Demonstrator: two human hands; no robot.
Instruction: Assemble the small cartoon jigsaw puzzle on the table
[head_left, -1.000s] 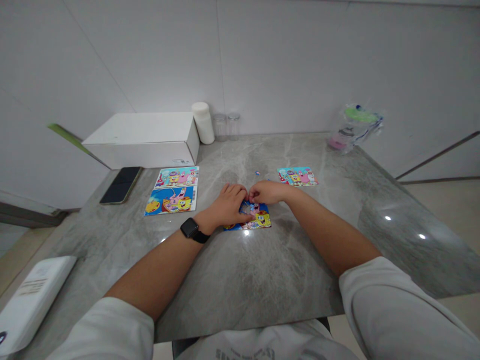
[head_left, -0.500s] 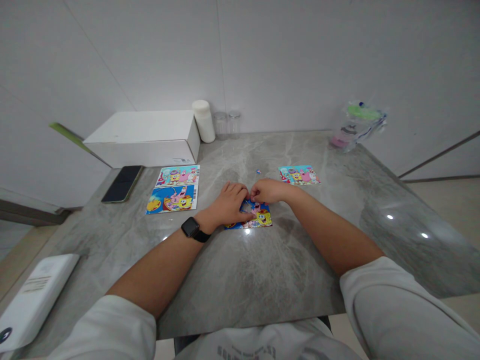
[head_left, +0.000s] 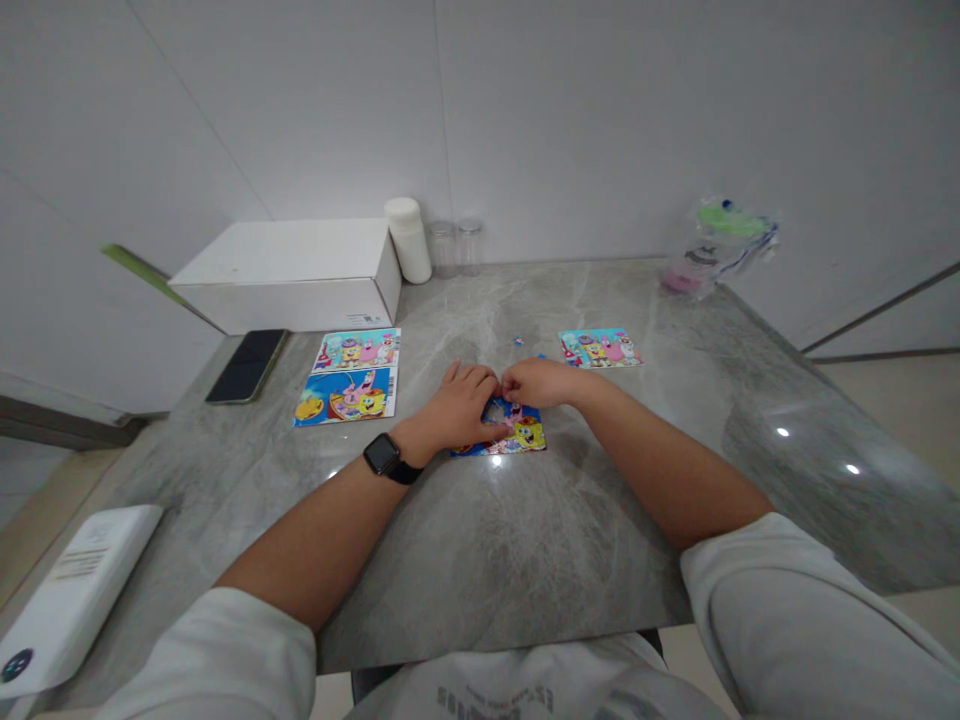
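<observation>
A colourful cartoon picture card (head_left: 528, 432) lies flat on the grey marbled table, partly covered by both hands. Spread across its left side is my left hand (head_left: 463, 408), fingers apart, thumb resting on the card. My right hand (head_left: 534, 382) is closed at the card's upper edge, fingertips pinched; what they hold, if anything, is hidden. A tiny blue piece (head_left: 518, 342) lies beyond the hands. To the left is a two-panel cartoon sheet (head_left: 349, 378), and a smaller cartoon card (head_left: 600, 348) lies to the right.
A white box (head_left: 289, 275), a white bottle (head_left: 409, 242) and two clear glasses (head_left: 456, 248) stand at the back. A phone (head_left: 247, 367) lies left, a white case (head_left: 79, 590) nearer. A plastic bag with a cup (head_left: 712, 252) is back right.
A small blue bit now shows beyond my right hand's knuckles. Both hands stay in nearly the same place on the card; the view has shifted very slightly.
</observation>
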